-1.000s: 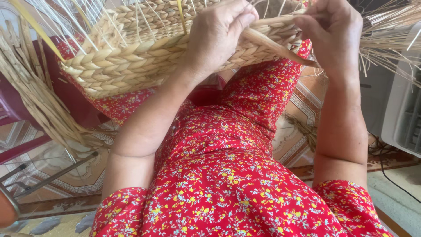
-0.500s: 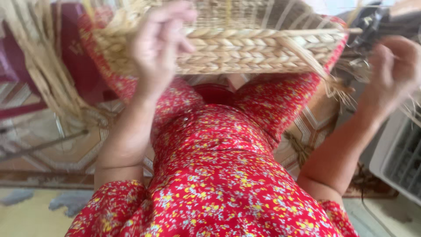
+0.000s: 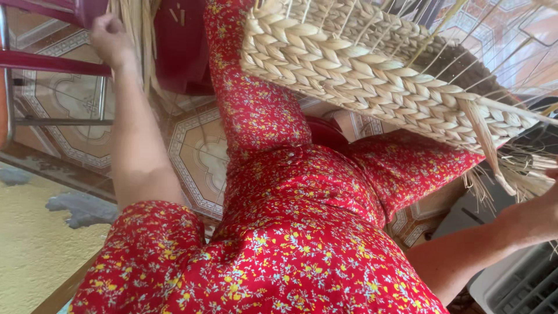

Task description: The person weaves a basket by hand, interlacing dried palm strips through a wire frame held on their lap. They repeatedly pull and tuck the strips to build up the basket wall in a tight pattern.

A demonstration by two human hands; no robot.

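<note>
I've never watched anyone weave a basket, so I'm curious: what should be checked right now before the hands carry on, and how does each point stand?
1. Left hand within reach of the bundle of dry straw by the red chair: ok, it is right beside the strands.
2. Left hand actually gripping a strand: cannot tell.
3. Woven basket resting on the lap: ok, it lies tilted across the knees.
4. Right hand on the loose straw ends at the basket's corner: cannot tell, the hand is cut off at the frame edge.
5. Upright spokes free above the braid: ok.
</note>
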